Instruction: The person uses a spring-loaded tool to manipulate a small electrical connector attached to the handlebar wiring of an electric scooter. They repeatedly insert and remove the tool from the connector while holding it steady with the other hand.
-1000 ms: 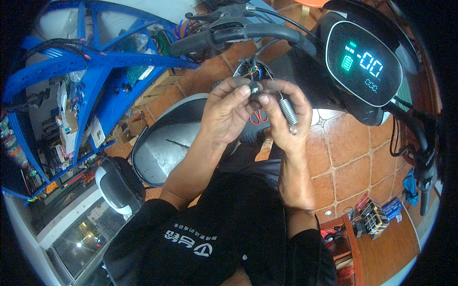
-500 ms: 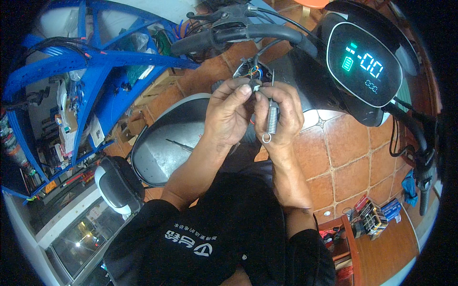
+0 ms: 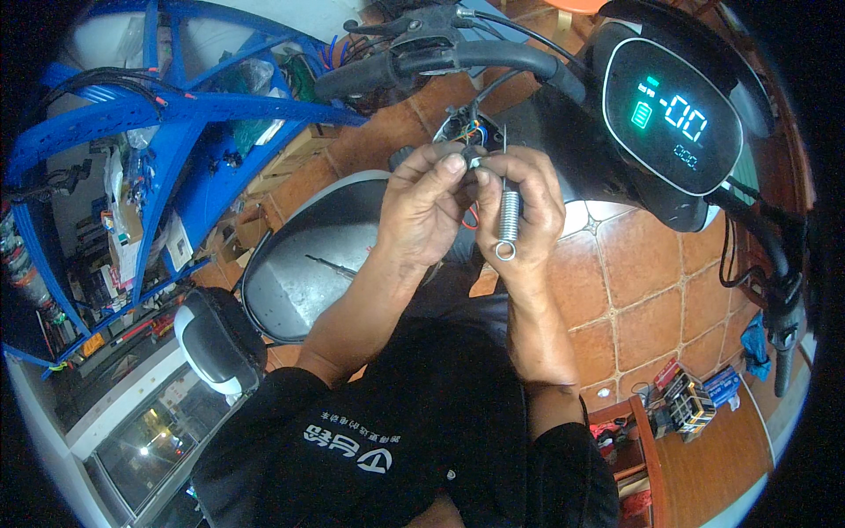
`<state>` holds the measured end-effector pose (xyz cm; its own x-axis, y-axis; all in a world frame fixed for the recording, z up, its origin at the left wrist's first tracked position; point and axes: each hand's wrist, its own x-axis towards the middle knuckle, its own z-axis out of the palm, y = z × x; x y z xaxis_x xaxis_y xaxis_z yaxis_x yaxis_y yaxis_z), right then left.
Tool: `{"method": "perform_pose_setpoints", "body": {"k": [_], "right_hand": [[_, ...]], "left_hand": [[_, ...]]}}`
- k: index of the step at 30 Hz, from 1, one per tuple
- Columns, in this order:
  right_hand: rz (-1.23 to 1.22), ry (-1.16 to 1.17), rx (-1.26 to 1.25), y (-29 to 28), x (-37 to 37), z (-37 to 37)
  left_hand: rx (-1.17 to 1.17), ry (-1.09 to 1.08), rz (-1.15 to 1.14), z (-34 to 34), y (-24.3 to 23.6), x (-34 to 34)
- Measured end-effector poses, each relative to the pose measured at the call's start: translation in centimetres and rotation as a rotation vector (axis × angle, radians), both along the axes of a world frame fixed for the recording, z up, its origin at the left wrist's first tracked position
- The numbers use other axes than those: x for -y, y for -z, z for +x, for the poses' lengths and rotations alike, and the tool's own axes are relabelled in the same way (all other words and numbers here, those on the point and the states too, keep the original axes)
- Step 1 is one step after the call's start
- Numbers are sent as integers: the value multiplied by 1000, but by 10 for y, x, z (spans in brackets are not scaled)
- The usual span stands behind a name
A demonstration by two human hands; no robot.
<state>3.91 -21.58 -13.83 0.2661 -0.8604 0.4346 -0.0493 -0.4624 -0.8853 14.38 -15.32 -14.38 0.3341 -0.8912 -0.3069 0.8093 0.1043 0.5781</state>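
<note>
My left hand point(image 3: 427, 198) and my right hand point(image 3: 525, 194) meet in front of an opened handlebar switch housing point(image 3: 449, 128). Coloured thin wires point(image 3: 476, 132) come out of it just beyond my fingertips. Both hands pinch a small dark part with a whitish bit point(image 3: 474, 163), too small and covered to name. Tucked against my right palm is a thin metal tool with a coil-spring handle point(image 3: 509, 216) ending in a ring; its slim tip points away past my index finger. A red wire loop shows between my hands.
The scooter's handlebar point(image 3: 396, 73) crosses above my hands, with a lit display point(image 3: 673, 119) to the right. A dark seat point(image 3: 282, 264) with a thin pointed tool point(image 3: 330, 266) is at left. Blue shelving point(image 3: 158, 185) stands far left; a wooden table point(image 3: 713, 458) is at lower right.
The spring-handled tool has swung slightly to the right in my right hand, with its ring end closer to the palm. Both hands keep their pinch in nearly the same place.
</note>
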Motion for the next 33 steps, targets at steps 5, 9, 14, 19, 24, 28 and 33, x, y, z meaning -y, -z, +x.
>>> {"method": "perform_pose_setpoints", "body": {"k": [5,9,14,19,24,28,33], "right_hand": [[-11,15,-14,1,0,-2],[1,14,-5,2,2,-3],[47,2,-1,3,-2,-3],[195,-11,56,2,-2,-5],[408,-39,160,5,-1,-6],[516,-108,177,4,3,-6],[504,-162,194,3,4,-5]], "left_hand": [[7,2,-5,-1,1,1],[-2,31,-66,-2,1,0],[-4,-6,-43,-1,5,-3],[4,-7,-36,-1,1,-1],[-37,5,-62,-1,2,0],[-52,22,-67,3,5,1],[-36,20,-45,6,7,-1]]}}
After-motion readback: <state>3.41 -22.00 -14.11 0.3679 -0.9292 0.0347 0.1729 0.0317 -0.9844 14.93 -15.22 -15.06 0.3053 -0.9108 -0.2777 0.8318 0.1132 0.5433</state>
